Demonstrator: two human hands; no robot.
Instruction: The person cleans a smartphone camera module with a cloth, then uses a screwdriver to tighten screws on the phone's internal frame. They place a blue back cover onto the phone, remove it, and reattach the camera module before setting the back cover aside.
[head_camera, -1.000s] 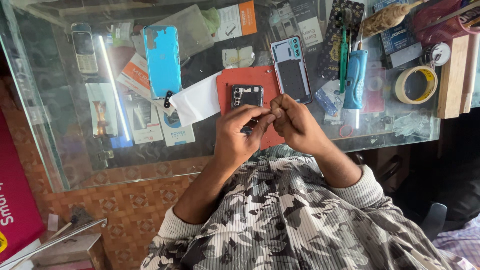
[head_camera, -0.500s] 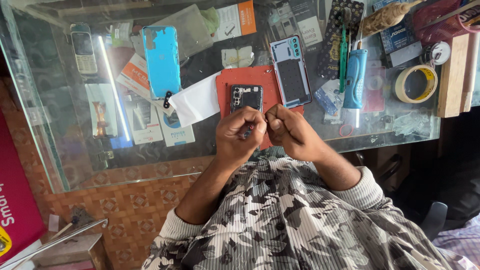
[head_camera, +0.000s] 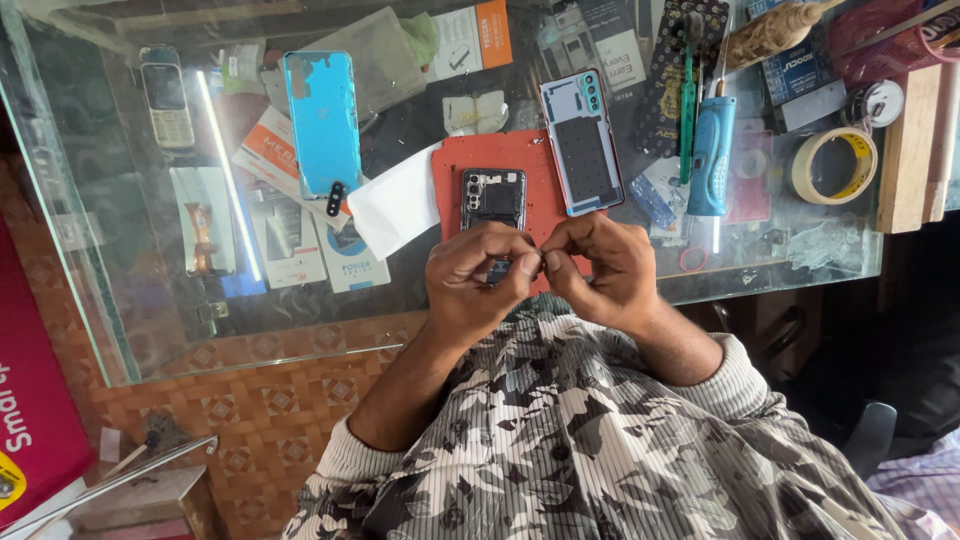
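Pinching at one spot above the near edge of the glass bench (head_camera: 300, 330), the left hand (head_camera: 478, 275) and right hand (head_camera: 600, 268) meet fingertip to fingertip, fingers pressed together on something too small to make out, perhaps a screw or a scrap of film. Just beyond the knuckles lies the opened phone (head_camera: 493, 200), face down on a red mat (head_camera: 535, 165), its lower end hidden behind the left hand. A white sheet (head_camera: 400, 205) touches the mat's left edge, a blue back cover (head_camera: 322, 120) lies further left, and a second back cover (head_camera: 582, 140), inner side up, overlaps the mat's right edge. A blue tool (head_camera: 712, 155) and a tape roll (head_camera: 832, 165) sit to the right, well apart from the hands. The risk, as I judge it, is the tiny piece slipping from the pinch: held over the bench's edge, it could drop into the lap or to the floor and be lost on the patterned shirt. A wrist dragging back could also nudge the phone off the mat, since the bare board lies open just under the fingers
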